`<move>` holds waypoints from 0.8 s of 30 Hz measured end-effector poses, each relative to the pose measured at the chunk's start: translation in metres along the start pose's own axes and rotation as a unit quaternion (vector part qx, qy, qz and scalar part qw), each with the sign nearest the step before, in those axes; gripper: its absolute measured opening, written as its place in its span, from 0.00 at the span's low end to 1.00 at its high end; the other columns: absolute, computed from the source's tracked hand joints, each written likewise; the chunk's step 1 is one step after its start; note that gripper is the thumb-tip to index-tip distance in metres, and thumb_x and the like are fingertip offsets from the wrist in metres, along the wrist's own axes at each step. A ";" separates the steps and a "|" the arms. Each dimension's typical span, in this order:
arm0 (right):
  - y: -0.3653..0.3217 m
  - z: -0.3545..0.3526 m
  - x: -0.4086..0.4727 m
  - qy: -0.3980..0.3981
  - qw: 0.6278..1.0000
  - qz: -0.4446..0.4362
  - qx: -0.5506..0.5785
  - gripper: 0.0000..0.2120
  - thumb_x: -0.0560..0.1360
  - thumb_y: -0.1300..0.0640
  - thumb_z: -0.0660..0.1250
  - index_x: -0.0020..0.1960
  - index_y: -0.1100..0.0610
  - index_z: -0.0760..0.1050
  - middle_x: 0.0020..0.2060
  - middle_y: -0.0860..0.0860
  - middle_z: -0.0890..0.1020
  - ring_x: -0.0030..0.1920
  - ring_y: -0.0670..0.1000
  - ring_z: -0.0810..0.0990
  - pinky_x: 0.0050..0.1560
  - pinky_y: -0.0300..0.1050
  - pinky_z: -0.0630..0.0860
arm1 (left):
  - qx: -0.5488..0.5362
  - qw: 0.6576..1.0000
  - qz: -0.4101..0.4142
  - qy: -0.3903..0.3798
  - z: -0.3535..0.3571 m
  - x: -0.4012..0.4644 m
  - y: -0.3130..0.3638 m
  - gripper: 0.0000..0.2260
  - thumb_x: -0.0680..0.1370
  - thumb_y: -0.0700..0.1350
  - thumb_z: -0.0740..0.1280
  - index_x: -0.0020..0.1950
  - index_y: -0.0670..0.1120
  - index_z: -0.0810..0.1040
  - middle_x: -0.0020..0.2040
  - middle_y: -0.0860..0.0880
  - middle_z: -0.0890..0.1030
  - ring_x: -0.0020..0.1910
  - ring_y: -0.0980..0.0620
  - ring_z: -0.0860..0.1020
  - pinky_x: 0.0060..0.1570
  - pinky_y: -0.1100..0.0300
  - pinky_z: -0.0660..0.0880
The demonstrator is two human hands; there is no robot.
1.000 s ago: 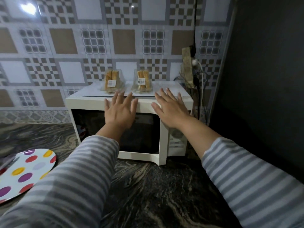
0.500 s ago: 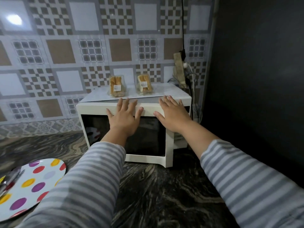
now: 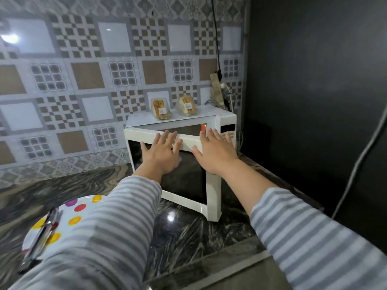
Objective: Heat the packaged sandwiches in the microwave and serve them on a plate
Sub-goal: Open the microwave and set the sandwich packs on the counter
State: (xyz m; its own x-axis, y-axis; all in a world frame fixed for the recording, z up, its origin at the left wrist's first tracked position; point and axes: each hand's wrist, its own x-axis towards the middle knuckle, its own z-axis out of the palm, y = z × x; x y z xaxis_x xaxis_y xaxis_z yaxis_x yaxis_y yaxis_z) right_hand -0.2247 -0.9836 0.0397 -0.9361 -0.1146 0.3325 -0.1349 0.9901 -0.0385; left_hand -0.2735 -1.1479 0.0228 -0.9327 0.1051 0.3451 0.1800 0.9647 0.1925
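Note:
Two packaged sandwiches, the left sandwich (image 3: 160, 109) and the right sandwich (image 3: 187, 106), stand side by side on top of the white microwave (image 3: 227, 120). The microwave door (image 3: 184, 181) is swung partly outward, and an orange light glows in the gap behind its top edge. My left hand (image 3: 161, 153) lies flat on the upper part of the door with fingers spread and straight. My right hand (image 3: 213, 151) lies flat next to it, near the door's free edge. Neither hand holds anything. A white plate with coloured dots (image 3: 83, 208) sits at lower left, partly hidden by my left sleeve.
A shiny metal utensil (image 3: 45, 229) lies on the plate. The dark marbled counter (image 3: 188, 237) stretches in front of the microwave. A socket board with plugs (image 3: 216, 88) hangs on the tiled wall behind it. A dark wall and a grey cable (image 3: 356, 170) are on the right.
The microwave door has swung further outward, and the orange inside light now shows. Both hands stay flat on the door. The view has shifted so the microwave sits further right.

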 end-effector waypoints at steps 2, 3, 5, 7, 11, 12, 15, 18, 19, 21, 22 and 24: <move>-0.015 -0.007 -0.015 -0.009 1.000 -0.008 0.006 0.32 0.81 0.40 0.44 0.78 0.57 0.48 0.78 0.56 0.49 0.78 0.54 0.45 0.75 0.59 0.41 | -0.006 1.000 -0.003 -0.019 -0.010 -0.012 -0.007 0.24 0.81 0.60 0.41 0.78 0.59 0.48 0.79 0.57 0.46 0.78 0.53 0.43 0.72 0.36 0.40; -0.023 -0.010 -0.021 -0.011 1.000 -0.012 0.006 0.32 0.81 0.40 0.43 0.78 0.57 0.48 0.78 0.56 0.50 0.78 0.54 0.45 0.75 0.59 0.41 | -0.011 1.000 -0.004 -0.026 -0.014 -0.019 -0.010 0.24 0.81 0.60 0.40 0.78 0.59 0.48 0.79 0.58 0.46 0.78 0.53 0.44 0.72 0.37 0.40; -0.037 -0.016 -0.033 -0.013 1.000 -0.021 0.006 0.32 0.81 0.40 0.44 0.78 0.57 0.49 0.78 0.57 0.51 0.78 0.54 0.46 0.75 0.59 0.42 | -0.020 0.999 -0.004 -0.035 -0.021 -0.030 -0.018 0.23 0.82 0.59 0.40 0.78 0.60 0.49 0.79 0.58 0.46 0.78 0.53 0.44 0.73 0.37 0.40; -0.053 -0.022 -0.042 -0.022 0.999 -0.030 0.006 0.32 0.81 0.40 0.44 0.78 0.58 0.51 0.77 0.57 0.53 0.78 0.54 0.47 0.75 0.60 0.42 | -0.028 0.999 -0.001 -0.041 -0.030 -0.040 -0.027 0.23 0.82 0.58 0.39 0.77 0.60 0.51 0.79 0.58 0.48 0.78 0.53 0.45 0.73 0.37 0.41; -0.078 -0.032 -0.054 -0.032 0.998 -0.046 0.043 0.27 0.83 0.46 0.41 0.77 0.59 0.56 0.76 0.56 0.60 0.76 0.54 0.54 0.75 0.61 0.44 | -0.021 0.998 0.000 -0.053 -0.052 -0.055 -0.041 0.23 0.82 0.54 0.38 0.77 0.59 0.55 0.79 0.57 0.51 0.78 0.53 0.46 0.73 0.38 0.41; -0.083 -0.035 -0.055 -0.037 0.996 -0.047 0.059 0.25 0.83 0.49 0.42 0.76 0.59 0.59 0.75 0.55 0.62 0.76 0.54 0.56 0.75 0.61 0.46 | -0.013 0.998 0.000 -0.056 -0.058 -0.058 -0.045 0.23 0.82 0.53 0.38 0.77 0.59 0.56 0.79 0.57 0.51 0.78 0.53 0.46 0.73 0.38 0.41; -0.094 -0.043 -0.058 -0.063 0.990 -0.039 0.117 0.21 0.83 0.55 0.45 0.69 0.58 0.68 0.69 0.55 0.70 0.72 0.57 0.63 0.73 0.62 0.52 | -0.004 0.998 -0.007 -0.063 -0.068 -0.069 -0.057 0.23 0.82 0.56 0.38 0.77 0.60 0.55 0.79 0.56 0.52 0.78 0.52 0.44 0.73 0.38 0.41; -0.104 -0.050 -0.057 -0.100 0.976 -0.035 0.193 0.20 0.82 0.49 0.50 0.71 0.49 0.68 0.74 0.52 0.64 0.76 0.57 0.56 0.74 0.61 0.51 | -0.007 0.998 -0.021 -0.066 -0.072 -0.079 -0.073 0.24 0.81 0.62 0.38 0.76 0.62 0.54 0.79 0.55 0.51 0.78 0.52 0.43 0.72 0.37 0.39; -0.109 -0.051 -0.057 -0.111 0.974 -0.044 0.190 0.21 0.82 0.47 0.50 0.72 0.46 0.66 0.76 0.52 0.61 0.77 0.57 0.53 0.74 0.62 0.48 | -0.005 0.997 -0.024 -0.068 -0.074 -0.082 -0.078 0.25 0.80 0.63 0.39 0.76 0.63 0.54 0.79 0.55 0.51 0.78 0.52 0.42 0.72 0.36 0.39; -0.118 -0.051 -0.054 -0.133 0.974 -0.061 0.174 0.22 0.81 0.43 0.51 0.74 0.44 0.62 0.78 0.53 0.54 0.77 0.58 0.47 0.74 0.64 0.43 | 0.002 0.997 -0.029 -0.078 -0.079 -0.087 -0.089 0.25 0.79 0.65 0.40 0.75 0.65 0.53 0.79 0.54 0.49 0.78 0.51 0.41 0.71 0.35 0.38; -0.123 -0.050 -0.053 -0.142 0.973 -0.067 0.172 0.24 0.80 0.41 0.51 0.75 0.43 0.60 0.78 0.53 0.52 0.77 0.58 0.45 0.74 0.64 0.41 | 0.005 0.996 -0.031 -0.084 -0.082 -0.088 -0.095 0.24 0.79 0.65 0.40 0.75 0.66 0.53 0.79 0.53 0.48 0.77 0.51 0.40 0.71 0.35 0.37; -0.133 -0.046 -0.051 -0.152 0.969 -0.077 0.181 0.26 0.79 0.37 0.51 0.76 0.42 0.58 0.78 0.53 0.50 0.77 0.59 0.43 0.73 0.65 0.40 | 0.013 0.995 -0.036 -0.096 -0.088 -0.091 -0.105 0.23 0.79 0.65 0.41 0.75 0.67 0.52 0.79 0.53 0.47 0.77 0.50 0.38 0.70 0.34 0.36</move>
State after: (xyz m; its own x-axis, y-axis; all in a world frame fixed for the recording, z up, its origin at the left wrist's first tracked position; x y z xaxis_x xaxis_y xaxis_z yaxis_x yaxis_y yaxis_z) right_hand -0.1442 -1.1056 0.0711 -0.9408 -0.3315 0.0702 -0.3341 0.8727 -0.3561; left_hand -0.1802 -1.2800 0.0520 -0.9859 0.0768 0.1490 0.1043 0.9769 0.1863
